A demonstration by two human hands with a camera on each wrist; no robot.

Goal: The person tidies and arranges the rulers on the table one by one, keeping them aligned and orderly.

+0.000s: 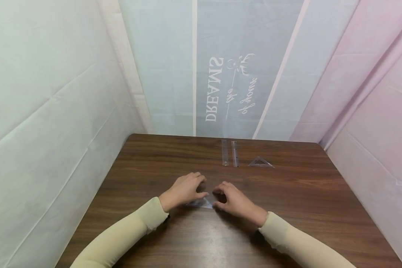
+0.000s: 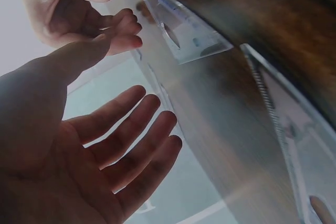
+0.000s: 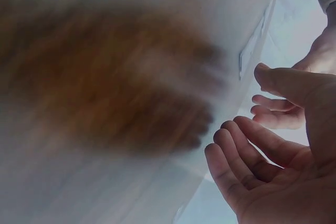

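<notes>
A clear plastic set square [image 1: 201, 203] lies on the table between my two hands, partly hidden by the left one in the head view. My left hand [image 1: 185, 190] hovers over its left side, thumb apart from the loosely bent fingers and nothing held. Beside its right corner is my right hand [image 1: 233, 201], fingers loosely curved around empty space. In the left wrist view, one clear triangular piece [image 2: 184, 30] with bluish marks lies beyond the hand, and a clear piece with a ridged edge [image 2: 283, 108] is nearer. Both palms face each other.
Two clear rulers [image 1: 225, 152] [image 1: 235, 153] lie side by side near the back of the brown wooden table [image 1: 147, 156]. Right of them rests another clear set square [image 1: 261, 162]. Fabric hangings [image 1: 167, 67] rise behind and at both sides of the table.
</notes>
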